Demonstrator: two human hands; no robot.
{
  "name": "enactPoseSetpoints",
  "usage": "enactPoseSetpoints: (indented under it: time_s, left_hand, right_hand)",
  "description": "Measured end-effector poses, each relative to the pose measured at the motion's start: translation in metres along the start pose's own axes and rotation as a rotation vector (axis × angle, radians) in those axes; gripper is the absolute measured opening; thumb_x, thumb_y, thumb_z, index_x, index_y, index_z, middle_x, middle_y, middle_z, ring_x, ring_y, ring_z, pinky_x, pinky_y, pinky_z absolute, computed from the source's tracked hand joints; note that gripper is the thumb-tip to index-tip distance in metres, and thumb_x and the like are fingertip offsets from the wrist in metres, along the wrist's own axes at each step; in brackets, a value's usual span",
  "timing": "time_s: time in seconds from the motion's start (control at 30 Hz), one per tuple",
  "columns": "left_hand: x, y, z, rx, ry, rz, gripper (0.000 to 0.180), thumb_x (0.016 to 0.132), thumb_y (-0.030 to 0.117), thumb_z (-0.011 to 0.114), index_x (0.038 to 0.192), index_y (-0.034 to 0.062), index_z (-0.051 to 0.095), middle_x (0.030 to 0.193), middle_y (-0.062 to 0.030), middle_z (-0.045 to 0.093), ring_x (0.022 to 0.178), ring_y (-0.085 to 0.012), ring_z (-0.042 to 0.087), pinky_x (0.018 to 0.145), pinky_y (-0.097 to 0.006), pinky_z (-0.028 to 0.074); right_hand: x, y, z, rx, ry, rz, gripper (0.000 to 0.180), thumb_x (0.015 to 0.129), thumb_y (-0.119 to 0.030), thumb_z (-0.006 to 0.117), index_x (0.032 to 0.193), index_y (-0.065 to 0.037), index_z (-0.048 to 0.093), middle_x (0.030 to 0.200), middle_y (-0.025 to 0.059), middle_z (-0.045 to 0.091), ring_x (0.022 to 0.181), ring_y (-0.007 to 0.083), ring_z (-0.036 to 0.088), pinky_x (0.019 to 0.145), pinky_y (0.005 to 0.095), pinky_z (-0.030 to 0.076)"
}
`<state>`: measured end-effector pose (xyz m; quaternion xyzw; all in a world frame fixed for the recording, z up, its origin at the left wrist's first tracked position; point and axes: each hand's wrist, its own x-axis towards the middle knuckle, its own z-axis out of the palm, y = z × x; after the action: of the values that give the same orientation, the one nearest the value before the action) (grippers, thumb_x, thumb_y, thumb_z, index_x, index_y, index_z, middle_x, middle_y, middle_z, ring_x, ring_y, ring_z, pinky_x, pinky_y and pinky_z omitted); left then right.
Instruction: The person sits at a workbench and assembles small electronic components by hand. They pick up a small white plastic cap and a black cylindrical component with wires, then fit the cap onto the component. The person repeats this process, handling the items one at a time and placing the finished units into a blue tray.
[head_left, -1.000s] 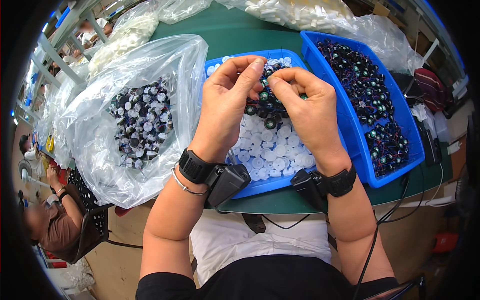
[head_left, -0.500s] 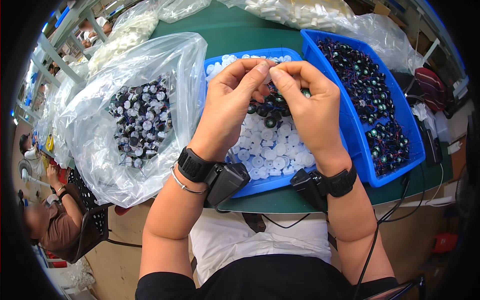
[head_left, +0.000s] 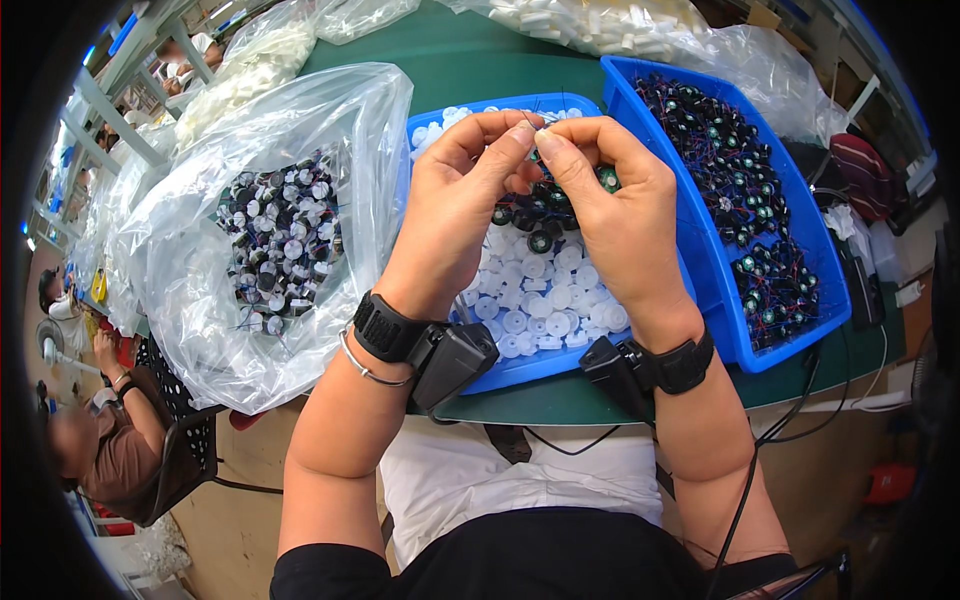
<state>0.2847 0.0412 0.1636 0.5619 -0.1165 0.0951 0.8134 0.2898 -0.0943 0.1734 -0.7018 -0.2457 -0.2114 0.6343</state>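
Note:
My left hand (head_left: 465, 185) and my right hand (head_left: 620, 190) meet above a blue tray (head_left: 490, 378), thumbs and forefingers pinched together at the tips. What they grip is small and mostly covered by the fingers; thin dark wire ends show just above the fingertips. Beneath the hands, the tray holds many translucent white round plastic caps (head_left: 535, 300). A heap of small round black parts with thin wires (head_left: 540, 242) lies on top of the caps, partly hidden behind my hands.
On the left lies a clear plastic bag (head_left: 165, 290) of black-and-white capped parts (head_left: 285, 235). A second blue tray (head_left: 740, 350) on the right holds wired black parts (head_left: 760, 210). Bagged white tubes (head_left: 620, 30) lie at the back of the green table (head_left: 450, 60). Another person (head_left: 120, 450) sits at left.
Both hands stay over the tray. The fingertips have shifted slightly, and the pale bit seen between them before is no longer visible; dark wire ends show there now.

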Motion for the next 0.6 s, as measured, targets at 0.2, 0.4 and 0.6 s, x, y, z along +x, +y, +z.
enactPoseSetpoints:
  time_s: [0.2,0.4,0.6]
  left_hand:
    - [-0.0013,0.0045,-0.0004,0.001,-0.036,-0.009,0.020,0.094,0.016,0.060,0.107,0.0022,0.063,0.100,-0.0027,0.063,0.081,-0.0078,0.057,0.073,-0.023,0.047]
    - [0.0000,0.0005,-0.0022,-0.013,-0.003,0.039,0.018,0.092,0.016,0.063,0.104,0.0034,0.064,0.095,-0.0014,0.062,0.079,-0.0079,0.056,0.071,-0.022,0.045]
    - [-0.0007,0.0023,-0.0024,-0.004,-0.024,0.019,0.016,0.091,0.015,0.064,0.102,0.0035,0.063,0.088,-0.0004,0.060,0.077,-0.0076,0.055,0.068,-0.022,0.043]
  right_hand:
    - [0.0035,0.0079,-0.0045,-0.045,-0.009,0.043,0.010,0.087,-0.008,0.064,0.085,0.002,0.066,0.064,-0.0016,0.054,0.060,0.0048,0.045,0.055,0.0222,0.040]
    - [0.0016,0.0032,-0.0021,-0.029,-0.026,0.043,0.010,0.087,-0.009,0.064,0.085,0.001,0.066,0.065,-0.0008,0.056,0.062,0.0053,0.047,0.056,0.0220,0.040]
    - [0.0026,0.0024,-0.0040,-0.012,0.040,0.089,0.012,0.087,-0.010,0.064,0.089,0.002,0.067,0.070,0.0017,0.063,0.066,0.0053,0.053,0.059,0.0217,0.043]
